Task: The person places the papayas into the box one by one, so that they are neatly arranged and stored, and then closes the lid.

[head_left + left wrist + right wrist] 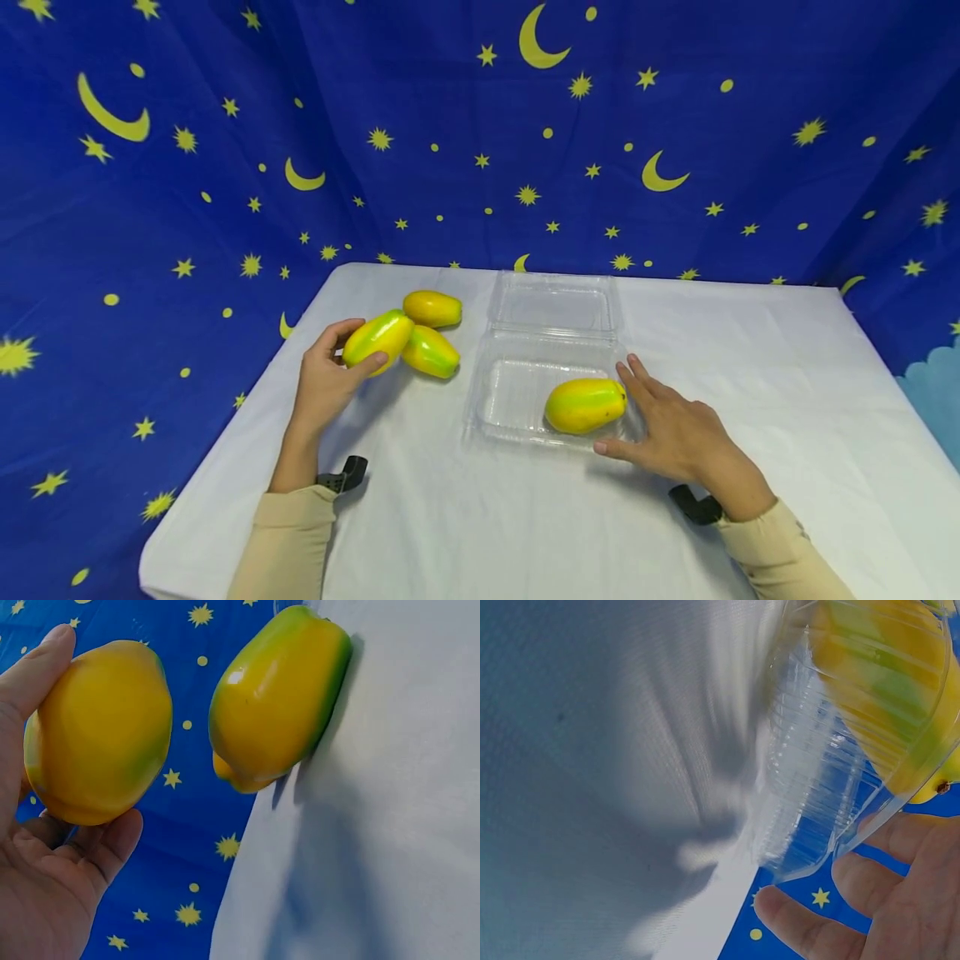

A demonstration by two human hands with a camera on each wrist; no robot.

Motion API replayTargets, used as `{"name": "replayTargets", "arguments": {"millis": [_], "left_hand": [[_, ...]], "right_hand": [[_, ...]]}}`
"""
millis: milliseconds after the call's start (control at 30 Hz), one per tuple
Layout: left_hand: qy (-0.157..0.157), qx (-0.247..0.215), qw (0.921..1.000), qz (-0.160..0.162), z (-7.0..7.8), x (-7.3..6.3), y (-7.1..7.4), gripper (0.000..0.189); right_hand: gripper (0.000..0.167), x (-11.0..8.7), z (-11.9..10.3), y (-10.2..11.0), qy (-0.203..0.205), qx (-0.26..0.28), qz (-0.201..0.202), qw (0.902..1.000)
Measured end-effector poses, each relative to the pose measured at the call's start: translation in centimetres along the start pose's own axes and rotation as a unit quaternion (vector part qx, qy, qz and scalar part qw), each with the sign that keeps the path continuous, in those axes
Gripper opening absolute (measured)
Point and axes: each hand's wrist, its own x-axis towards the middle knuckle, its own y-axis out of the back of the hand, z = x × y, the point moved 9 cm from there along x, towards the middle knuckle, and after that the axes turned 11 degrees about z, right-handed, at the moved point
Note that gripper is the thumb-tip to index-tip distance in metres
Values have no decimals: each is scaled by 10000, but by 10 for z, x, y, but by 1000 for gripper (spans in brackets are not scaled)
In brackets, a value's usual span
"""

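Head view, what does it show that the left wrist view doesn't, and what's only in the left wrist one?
Only the head view: the right hand, the boxed papaya lying in the clear clamshell, and the beige sleeves.
Only the left wrist view: the palm side of the left hand.
Both: that hand gripping the held papaya, a resting papaya on the white tablecloth, and the starry blue backdrop.

On the surface (750, 358): tray (517, 396), inner fruit (583, 407) in its right half, lid (555, 307) behind, right hand (672, 429) beside. Leftward: rear fruit (431, 308), front fruit (431, 352) before it, leftmost fruit (380, 340) in left hand (324, 382). Behind all: curtain (450, 92).
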Motion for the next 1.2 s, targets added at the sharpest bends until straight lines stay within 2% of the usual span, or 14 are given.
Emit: {"name": "replayTargets", "arguments": {"millis": [100,200,400,700,1067,1200], "left_hand": [[-67,-10,10000,22,1,3,-4,60],[-165,-153,9997,-76,8,7,-13,61],[-377,-376,9977,-424,37,14,-35,64],[-573,-576,9955,-486,71,16,-53,63],[-784,-1061,9866,-955,113,15,-101,63],[-848,-1290,9823,-1057,123,12,-114,62]], "right_hand": [[121,-1,1,0,-3,29,12,10000],[121,-2,2,0,-26,59,27,10000],[121,-4,2,-1,-67,102,20,9999],[120,-3,-1,0,-49,72,69,9999],[119,-5,-2,3,-37,12,94,9999],[119,-4,-2,2,-63,43,58,10000]]}}
